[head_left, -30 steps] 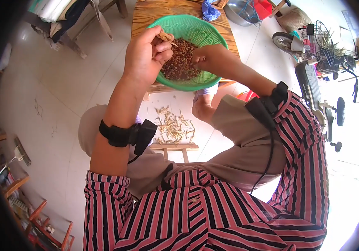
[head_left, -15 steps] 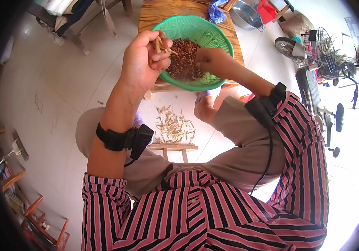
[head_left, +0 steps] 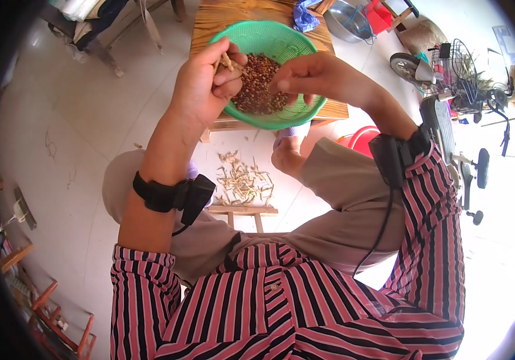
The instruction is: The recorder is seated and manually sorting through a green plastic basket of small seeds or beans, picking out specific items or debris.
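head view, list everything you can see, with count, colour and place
basket: 1, green, on the wooden table
beans: a heap, reddish brown, inside the basket
wooden table: 1, brown, top centre
pods: a few, pale tan, in the left hand
husk pile: 1, pale tan, on the floor between the knees
cloth: 1, blue, on the table behind the basket
metal bowl: 1, silver, top right
scooter: 1, dark, right
left hand: shut on the pods
right hand: over the beans, fingers pinched
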A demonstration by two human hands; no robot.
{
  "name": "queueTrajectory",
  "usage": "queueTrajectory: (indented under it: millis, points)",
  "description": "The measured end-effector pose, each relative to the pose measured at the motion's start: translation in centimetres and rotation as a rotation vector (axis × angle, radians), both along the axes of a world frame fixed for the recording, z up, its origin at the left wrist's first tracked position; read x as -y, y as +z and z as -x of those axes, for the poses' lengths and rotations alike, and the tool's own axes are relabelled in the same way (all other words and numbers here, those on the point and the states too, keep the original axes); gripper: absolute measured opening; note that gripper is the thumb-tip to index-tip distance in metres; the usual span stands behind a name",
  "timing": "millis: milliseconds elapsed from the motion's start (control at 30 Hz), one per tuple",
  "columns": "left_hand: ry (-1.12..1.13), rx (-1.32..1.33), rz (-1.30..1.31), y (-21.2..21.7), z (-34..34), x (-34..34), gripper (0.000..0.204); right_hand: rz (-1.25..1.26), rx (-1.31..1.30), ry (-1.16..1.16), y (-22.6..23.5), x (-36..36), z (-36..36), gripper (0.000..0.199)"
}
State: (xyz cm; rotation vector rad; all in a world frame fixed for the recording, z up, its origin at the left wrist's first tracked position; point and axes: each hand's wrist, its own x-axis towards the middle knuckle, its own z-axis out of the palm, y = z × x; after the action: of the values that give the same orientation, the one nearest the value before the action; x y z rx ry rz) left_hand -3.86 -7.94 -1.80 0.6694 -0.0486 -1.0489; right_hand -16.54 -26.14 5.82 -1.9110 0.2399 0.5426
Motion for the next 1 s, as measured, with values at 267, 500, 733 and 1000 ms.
queueTrajectory:
  millis: [267,500,733,1000]
  points:
    - [-0.082,0.086,0.103,1.0,-0.3,-0.3,0.018,0.946,0.227,0.31,-6.5,3.2,0.5,0.015]
    - [-0.136,0.254,0.047,2.0,0.6,-0.8,0.02,1.181,0.048,0.542,-7.9,2.9,-0.8,0.014]
    - [-0.305,0.451,0.05,3.4,1.1,-3.1,0.023,0.996,0.105,0.2,-6.1,2.8,0.1,0.014]
    - [-1.102,1.223,0.319,3.3,2.9,-3.6,0.041,0.236,0.144,-0.095,-3.0,3.8,1.2,0.019]
